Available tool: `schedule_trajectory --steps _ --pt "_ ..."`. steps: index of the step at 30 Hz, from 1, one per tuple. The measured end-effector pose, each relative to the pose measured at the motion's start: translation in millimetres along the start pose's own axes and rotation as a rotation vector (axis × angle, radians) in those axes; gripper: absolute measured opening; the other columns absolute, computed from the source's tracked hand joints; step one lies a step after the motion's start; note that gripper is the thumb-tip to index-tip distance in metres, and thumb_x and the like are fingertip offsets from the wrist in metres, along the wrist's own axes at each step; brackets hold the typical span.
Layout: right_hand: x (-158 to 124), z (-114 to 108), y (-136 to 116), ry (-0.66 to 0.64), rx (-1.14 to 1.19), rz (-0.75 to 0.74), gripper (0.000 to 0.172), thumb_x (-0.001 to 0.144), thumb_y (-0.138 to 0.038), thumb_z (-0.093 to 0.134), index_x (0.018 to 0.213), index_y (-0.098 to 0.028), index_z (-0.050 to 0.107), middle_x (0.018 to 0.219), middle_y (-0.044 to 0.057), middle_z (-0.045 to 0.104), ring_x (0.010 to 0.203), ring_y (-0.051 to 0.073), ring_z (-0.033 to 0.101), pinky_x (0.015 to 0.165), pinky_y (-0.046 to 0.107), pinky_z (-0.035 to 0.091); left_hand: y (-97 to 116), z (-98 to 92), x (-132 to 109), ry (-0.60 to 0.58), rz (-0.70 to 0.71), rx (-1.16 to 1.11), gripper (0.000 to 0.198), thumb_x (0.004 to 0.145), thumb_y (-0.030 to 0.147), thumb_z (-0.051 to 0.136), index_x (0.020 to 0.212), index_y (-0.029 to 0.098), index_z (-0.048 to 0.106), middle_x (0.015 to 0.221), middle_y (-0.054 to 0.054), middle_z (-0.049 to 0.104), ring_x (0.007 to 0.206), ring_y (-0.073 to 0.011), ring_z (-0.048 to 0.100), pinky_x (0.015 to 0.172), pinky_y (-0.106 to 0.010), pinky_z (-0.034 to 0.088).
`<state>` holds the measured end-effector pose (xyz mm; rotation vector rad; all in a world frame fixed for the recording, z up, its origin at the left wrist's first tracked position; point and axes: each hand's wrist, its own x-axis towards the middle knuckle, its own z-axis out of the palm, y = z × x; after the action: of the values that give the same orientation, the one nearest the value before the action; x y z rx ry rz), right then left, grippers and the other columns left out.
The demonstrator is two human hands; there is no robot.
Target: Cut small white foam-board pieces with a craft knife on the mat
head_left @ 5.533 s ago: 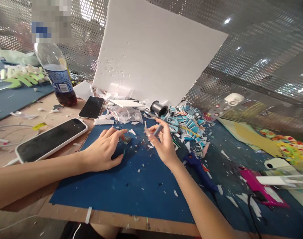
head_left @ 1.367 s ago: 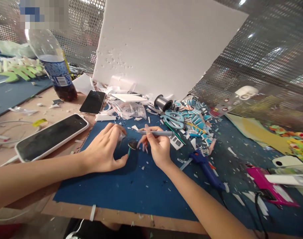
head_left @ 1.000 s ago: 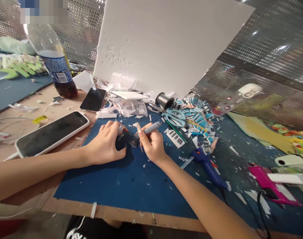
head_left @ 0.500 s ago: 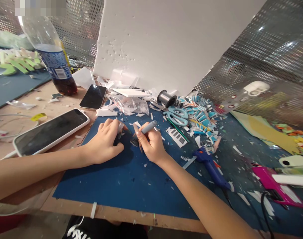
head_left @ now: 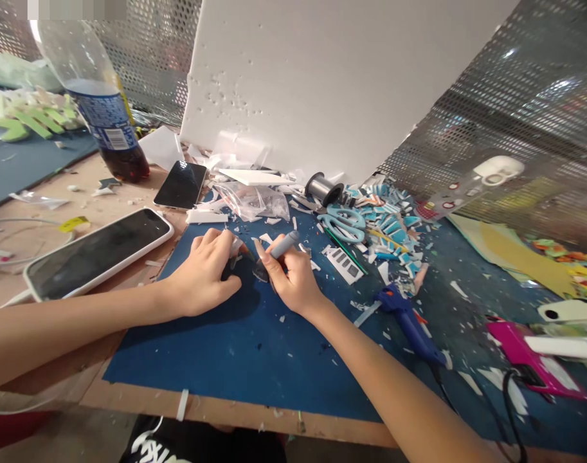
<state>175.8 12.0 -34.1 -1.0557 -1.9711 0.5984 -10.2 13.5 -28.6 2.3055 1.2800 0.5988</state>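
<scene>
My right hand [head_left: 293, 276] grips a grey marker pen [head_left: 284, 244], its upper end pointing up and right and its tip hidden by the fingers. Just left of those fingers a small dark piece [head_left: 260, 272] lies on the blue mat [head_left: 216, 360]. My left hand [head_left: 207, 273] rests on the mat beside it, fingers bent and thumb apart. A small pale and dark thing [head_left: 235, 249] shows at its fingertips, too hidden to name. Dark smudges mark the fingertips.
Behind the hands are white scraps, a wire spool [head_left: 323, 188], light-blue scissors [head_left: 344, 223] and blue offcuts [head_left: 389, 218]. A blue glue gun [head_left: 411, 325] lies right, near a magenta device [head_left: 534, 360]. Left are two phones [head_left: 100, 254] and a cola bottle [head_left: 103, 119]. A white foam board [head_left: 332, 77] stands behind.
My right hand and the marker pen have shifted very slightly left. My left hand keeps almost the same place and pose.
</scene>
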Motion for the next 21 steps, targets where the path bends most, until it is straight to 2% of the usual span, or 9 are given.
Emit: schedule_trajectory --steps 7,11,21 --pt "-1.2 2.4 -0.2 -0.039 0.052 0.028 0.020 0.090 -0.023 0.047 0.071 -0.021 0.042 0.050 -0.008 0.037 0.040 0.009 0.041 0.047 0.024 0.033 -0.6 -0.4 0.4 -0.002 -0.003 0.007 0.019 0.066 0.021 0.040 0.074 0.022 0.023 0.076 -0.001 0.036 0.081 -0.0221 0.036 0.075 -0.040 0.032" --pt "-0.8 3.1 0.2 -0.033 0.049 0.006 0.020 0.090 -0.023 0.047 0.071 -0.020 0.043 0.053 -0.006 0.042 0.041 0.008 0.041 0.048 0.024 0.035 0.6 -1.1 0.6 -0.005 -0.002 0.002 0.019 0.066 0.021 0.040 0.074 0.022 0.023 0.076 -0.001 0.038 0.081 -0.0225 0.036 0.075 -0.041 0.033" --pt "1.1 3.3 -5.8 -0.053 -0.006 0.032 0.023 0.089 -0.026 0.047 0.067 -0.021 0.041 0.054 -0.005 0.041 0.043 0.008 0.039 0.047 0.024 0.031 -0.3 -0.2 0.4 0.002 0.013 -0.009 0.017 0.067 0.021 0.041 0.076 0.022 0.027 0.079 -0.002 0.041 0.084 -0.0235 0.038 0.079 -0.043 0.034"
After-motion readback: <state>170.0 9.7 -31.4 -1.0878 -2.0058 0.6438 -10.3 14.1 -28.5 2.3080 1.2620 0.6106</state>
